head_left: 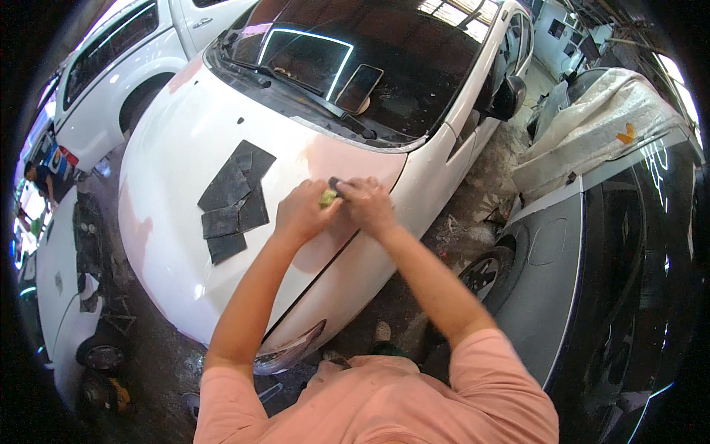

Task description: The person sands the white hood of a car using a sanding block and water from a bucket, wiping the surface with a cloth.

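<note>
Both hands are raised over the right part of a white car hood [163, 222], near pinkish patches [322, 159]. My left hand [303, 211] is closed around a small yellow-green block [328, 197]. My right hand [370, 207] pinches a small dark piece [334, 184], possibly sandpaper, right against that block. The hands meet at these objects; whether they touch the hood is unclear. Overlapping dark grey sheets [233, 200] lie on the hood to the left of my left hand. A phone [359, 89] rests at the windshield [399, 66] above.
A white pickup [118, 81] stands behind at left; a person [41, 177] is by a partly stripped white car [63, 281] at the far left. A dark grey vehicle [547, 266] is close on the right, with a pale cover [592, 118] beyond it along a narrow floor gap [466, 214].
</note>
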`<action>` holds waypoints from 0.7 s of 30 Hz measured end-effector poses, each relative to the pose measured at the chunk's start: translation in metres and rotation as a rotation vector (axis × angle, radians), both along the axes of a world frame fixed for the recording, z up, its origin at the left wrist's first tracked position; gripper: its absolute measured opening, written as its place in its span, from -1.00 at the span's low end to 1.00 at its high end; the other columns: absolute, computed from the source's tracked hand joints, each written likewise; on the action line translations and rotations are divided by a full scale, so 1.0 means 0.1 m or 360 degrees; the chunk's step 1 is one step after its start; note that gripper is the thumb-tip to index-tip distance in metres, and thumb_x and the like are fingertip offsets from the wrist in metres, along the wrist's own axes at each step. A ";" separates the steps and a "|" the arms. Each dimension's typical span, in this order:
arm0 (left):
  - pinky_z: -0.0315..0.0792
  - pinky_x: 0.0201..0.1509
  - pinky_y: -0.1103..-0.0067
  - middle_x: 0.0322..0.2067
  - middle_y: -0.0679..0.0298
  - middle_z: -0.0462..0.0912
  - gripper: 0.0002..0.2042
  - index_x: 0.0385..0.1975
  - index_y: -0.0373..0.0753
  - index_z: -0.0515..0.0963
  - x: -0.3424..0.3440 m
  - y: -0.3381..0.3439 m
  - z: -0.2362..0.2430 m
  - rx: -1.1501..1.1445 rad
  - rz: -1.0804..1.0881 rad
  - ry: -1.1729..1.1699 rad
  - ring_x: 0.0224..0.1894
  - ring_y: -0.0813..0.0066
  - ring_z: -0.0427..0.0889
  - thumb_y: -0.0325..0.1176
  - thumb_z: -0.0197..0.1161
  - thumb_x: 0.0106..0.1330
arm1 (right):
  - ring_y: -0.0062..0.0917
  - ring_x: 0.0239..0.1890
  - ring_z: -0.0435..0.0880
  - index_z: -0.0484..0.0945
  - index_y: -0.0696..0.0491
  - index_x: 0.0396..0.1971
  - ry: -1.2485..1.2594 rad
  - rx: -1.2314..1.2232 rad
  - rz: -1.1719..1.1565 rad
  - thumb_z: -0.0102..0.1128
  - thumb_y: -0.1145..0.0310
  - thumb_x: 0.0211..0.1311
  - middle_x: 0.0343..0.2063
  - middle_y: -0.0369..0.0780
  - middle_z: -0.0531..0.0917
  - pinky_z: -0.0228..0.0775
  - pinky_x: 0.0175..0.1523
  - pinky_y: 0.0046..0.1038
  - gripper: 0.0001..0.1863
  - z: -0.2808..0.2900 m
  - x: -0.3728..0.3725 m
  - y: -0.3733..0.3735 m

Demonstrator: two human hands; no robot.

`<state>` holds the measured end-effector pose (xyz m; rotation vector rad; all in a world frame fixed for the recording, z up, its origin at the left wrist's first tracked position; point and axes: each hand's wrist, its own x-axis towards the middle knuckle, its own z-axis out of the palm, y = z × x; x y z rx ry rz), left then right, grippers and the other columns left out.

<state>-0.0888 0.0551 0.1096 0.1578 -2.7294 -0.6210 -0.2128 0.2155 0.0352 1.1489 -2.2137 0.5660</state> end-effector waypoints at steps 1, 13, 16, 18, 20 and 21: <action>0.57 -0.07 0.20 -0.17 0.10 0.68 -0.71 -0.16 -0.15 0.64 0.17 -0.04 -0.08 -0.0001 0.0033 0.0075 -0.11 0.01 0.69 -0.10 0.41 0.29 | -0.20 -0.07 0.72 0.73 -0.07 -0.06 0.0013 0.0030 0.0086 0.24 0.41 0.25 -0.11 -0.19 0.74 0.58 0.00 -0.07 -0.73 0.12 -0.16 0.11; 0.50 0.11 0.19 -0.11 0.09 0.63 -0.64 -0.07 -0.18 0.59 0.55 -0.24 -0.87 0.0147 0.0185 0.0929 -0.01 0.01 0.61 -0.27 0.48 0.16 | -0.16 -0.14 0.71 0.73 0.02 0.04 -0.0031 0.0023 0.0104 0.35 0.37 0.27 -0.23 -0.11 0.76 0.51 0.16 -0.18 -0.67 0.22 -0.50 0.35; 0.50 0.13 0.19 -0.11 0.09 0.64 -0.62 -0.04 -0.19 0.59 0.54 -0.27 -0.94 0.0196 0.0192 0.0955 0.00 0.01 0.61 -0.29 0.48 0.16 | -0.11 -0.03 0.72 0.71 0.14 0.02 0.0027 -0.0052 -0.0147 0.26 0.41 0.33 -0.13 -0.01 0.77 0.45 0.18 -0.10 -0.70 0.31 -0.66 0.47; 0.50 0.12 0.20 -0.11 0.11 0.63 -0.62 -0.04 -0.18 0.60 0.55 -0.33 -0.93 0.0183 0.0212 0.0972 0.00 0.02 0.61 -0.28 0.48 0.15 | -0.13 0.00 0.72 0.71 0.11 0.05 -0.0131 -0.0015 0.0040 0.25 0.44 0.33 -0.02 -0.04 0.77 0.44 0.24 -0.09 -0.69 0.10 -0.27 0.07; 0.50 0.10 0.22 -0.10 0.13 0.63 -0.62 -0.05 -0.17 0.61 0.60 -0.38 -0.95 0.0172 0.0224 0.0986 0.01 0.04 0.61 -0.27 0.50 0.14 | -0.15 -0.02 0.72 0.72 0.06 0.03 -0.0056 0.0064 0.0297 0.33 0.43 0.27 -0.03 -0.09 0.77 0.47 0.21 -0.09 -0.68 0.04 0.14 -0.16; 0.50 0.10 0.22 -0.10 0.13 0.62 -0.62 -0.05 -0.17 0.61 0.61 -0.39 -0.96 0.0186 0.0233 0.0984 0.01 0.04 0.61 -0.27 0.50 0.14 | -0.17 -0.02 0.72 0.73 0.04 0.02 -0.0114 0.0087 0.0334 0.35 0.42 0.26 -0.05 -0.10 0.77 0.49 0.19 -0.09 -0.68 0.12 0.25 -0.20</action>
